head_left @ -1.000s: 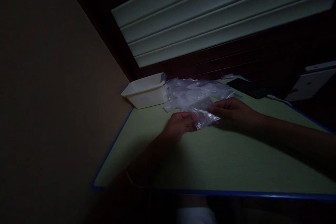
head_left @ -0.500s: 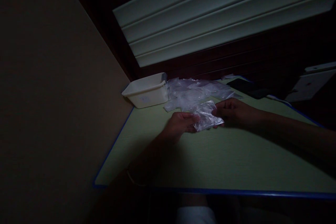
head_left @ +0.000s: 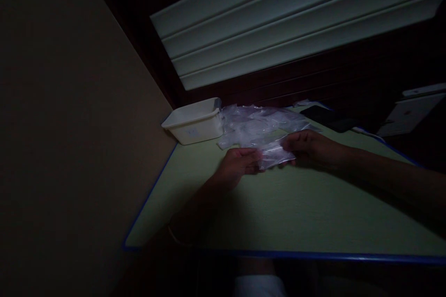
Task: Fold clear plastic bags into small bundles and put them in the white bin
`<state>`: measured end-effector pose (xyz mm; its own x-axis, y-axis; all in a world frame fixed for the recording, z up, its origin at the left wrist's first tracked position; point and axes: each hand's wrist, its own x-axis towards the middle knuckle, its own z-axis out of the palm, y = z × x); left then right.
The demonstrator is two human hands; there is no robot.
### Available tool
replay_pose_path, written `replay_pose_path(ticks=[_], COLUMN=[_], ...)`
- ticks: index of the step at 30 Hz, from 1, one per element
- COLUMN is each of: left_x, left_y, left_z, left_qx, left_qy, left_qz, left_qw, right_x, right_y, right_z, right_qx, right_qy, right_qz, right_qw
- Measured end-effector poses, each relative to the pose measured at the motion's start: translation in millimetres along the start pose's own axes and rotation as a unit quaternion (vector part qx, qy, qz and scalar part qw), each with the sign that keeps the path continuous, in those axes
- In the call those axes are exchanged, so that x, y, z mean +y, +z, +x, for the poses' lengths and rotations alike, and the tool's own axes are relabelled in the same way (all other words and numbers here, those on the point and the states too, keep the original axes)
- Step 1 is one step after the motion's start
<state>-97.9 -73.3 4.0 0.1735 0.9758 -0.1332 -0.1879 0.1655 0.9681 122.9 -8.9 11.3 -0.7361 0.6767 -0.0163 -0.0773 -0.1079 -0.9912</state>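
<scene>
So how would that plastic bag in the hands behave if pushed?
The bag probably bends easily: it looks thin. It seems light, as the fingers just pinch it. Its shine hints it may be slippery.

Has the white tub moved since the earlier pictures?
No. Judged against the green table, the white tub sits in the same spot, beside the spread of clear plastic.

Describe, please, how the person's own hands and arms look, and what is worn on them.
Left hand and right hand are gloveless. A thin, pale band curves around the left forearm; the right forearm looks bare. Shadow hides finer details.
</scene>
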Motion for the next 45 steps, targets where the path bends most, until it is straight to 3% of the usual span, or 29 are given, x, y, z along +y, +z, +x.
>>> replay_pose_path(ticks=[12,30,39,45], left_x=[6,6,-3,2], left_y=[2.1,-1.9,-3.4,1.7], left_z=[-2,-2,1,-4], left_qx=[0.019,0.007,0.065,0.065], left_qy=[0.010,0.049,0.153,0.183], left_qz=[-0.052,0.009,0.143,0.147], left_qw=[0.998,0.999,0.976,0.970], right_x=[-1,-3,-6,-7], right_y=[-4,-2,8,5], right_z=[1,1,-1,1], right_qx=[0.040,0.056,0.134,0.117], right_qy=[-0.004,-0.036,-0.020,-0.016], right_qz=[0.048,0.003,-0.031,-0.109], right_qw=[0.998,0.998,0.990,0.987])
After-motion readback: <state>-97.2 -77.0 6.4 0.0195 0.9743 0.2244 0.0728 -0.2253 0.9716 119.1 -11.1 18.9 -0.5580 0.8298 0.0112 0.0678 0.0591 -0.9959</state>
